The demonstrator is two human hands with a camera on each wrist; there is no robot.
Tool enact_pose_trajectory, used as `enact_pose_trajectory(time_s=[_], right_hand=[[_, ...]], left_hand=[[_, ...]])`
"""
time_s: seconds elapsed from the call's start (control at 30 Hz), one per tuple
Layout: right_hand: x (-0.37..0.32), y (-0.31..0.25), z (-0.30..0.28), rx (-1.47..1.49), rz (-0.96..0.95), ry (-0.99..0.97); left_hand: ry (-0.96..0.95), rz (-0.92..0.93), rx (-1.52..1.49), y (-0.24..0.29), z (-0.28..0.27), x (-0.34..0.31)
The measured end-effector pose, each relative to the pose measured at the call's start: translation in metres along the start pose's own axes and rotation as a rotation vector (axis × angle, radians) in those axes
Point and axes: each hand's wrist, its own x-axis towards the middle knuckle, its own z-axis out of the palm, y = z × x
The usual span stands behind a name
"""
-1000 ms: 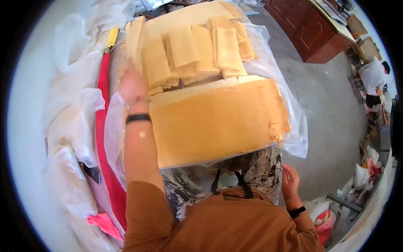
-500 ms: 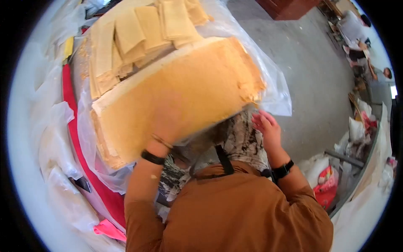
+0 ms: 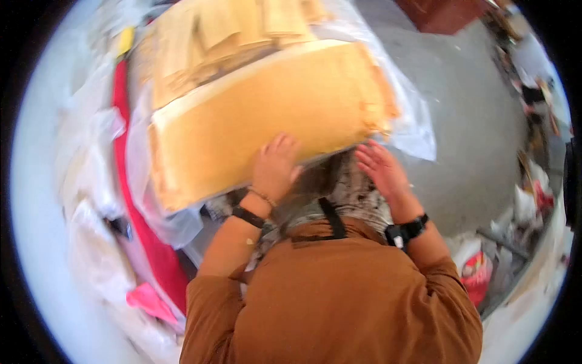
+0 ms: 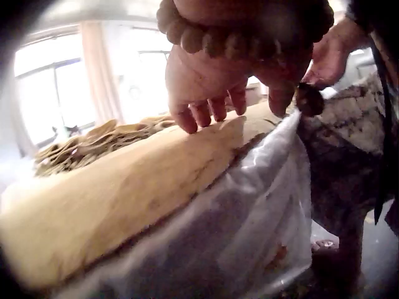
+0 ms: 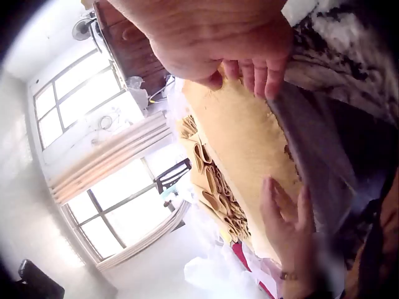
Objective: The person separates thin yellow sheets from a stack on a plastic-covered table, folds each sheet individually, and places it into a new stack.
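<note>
A wide stack of thin yellow sheets lies in front of the body, its right edge ragged. The left hand rests with spread fingers on the stack's near edge; in the left wrist view its fingertips touch the top sheet. Close to the near right corner is the right hand, fingers extended and holding nothing; whether it touches the sheets cannot be told. Folded yellow pieces lie in a row behind the stack, seen also as curled folds in the right wrist view.
Clear plastic hangs out beyond the stack's right side. Along the left run a red strip and plastic-covered material. A red-brown cabinet stands at the back right. Another person is at the far right, above bags and clutter.
The left hand has come back from the folded pieces at the far left to the near edge of the stack. The right hand has risen from beside the body to the near right corner.
</note>
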Motion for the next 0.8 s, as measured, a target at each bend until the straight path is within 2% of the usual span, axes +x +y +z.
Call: enact_pose_trajectory(time_s=[0.07,0.17,0.23,0.3,0.37,0.43,0.47,0.57,0.67,0.77,0.8], right_hand=[[-0.003,-0.003,0.002,-0.066,0.009,-0.071],[0.003,0.009,-0.005,-0.151,0.002,-0.08],[0.008,0.016,0.004,-0.189,-0.01,-0.078],[0.006,0.021,0.015,-0.22,-0.004,-0.074],[0.004,0.028,0.031,-0.289,-0.003,-0.118],[0.0,0.036,0.049,-0.35,-0.008,-0.151],[-0.006,0.041,0.059,-0.381,-0.017,-0.162],[-0.015,0.052,0.076,-0.443,-0.032,-0.192],[-0.02,0.059,0.084,-0.488,-0.038,-0.23],[-0.022,0.065,0.087,-0.511,-0.055,-0.259],[-0.022,0.066,0.087,-0.519,-0.064,-0.266]], left_hand=[[0.112,-0.101,-0.109,-0.021,-0.008,-0.034],[0.205,-0.55,-0.044,-0.073,-0.029,-0.108],[0.391,-0.946,0.008,-0.121,-0.02,-0.169],[0.518,-1.127,-0.196,-0.18,0.011,-0.23],[0.597,-1.273,-0.525,-0.183,0.005,-0.244],[0.621,-1.351,-0.985,-0.153,-0.031,-0.217],[0.657,-1.368,-1.049,-0.156,-0.028,-0.218],[0.544,-1.285,-1.042,-0.166,-0.032,-0.214],[0.424,-1.228,-0.617,-0.169,-0.03,-0.202],[0.358,-1.317,-0.316,-0.151,-0.044,-0.186],[0.412,-1.285,-0.424,-0.153,-0.038,-0.187]])
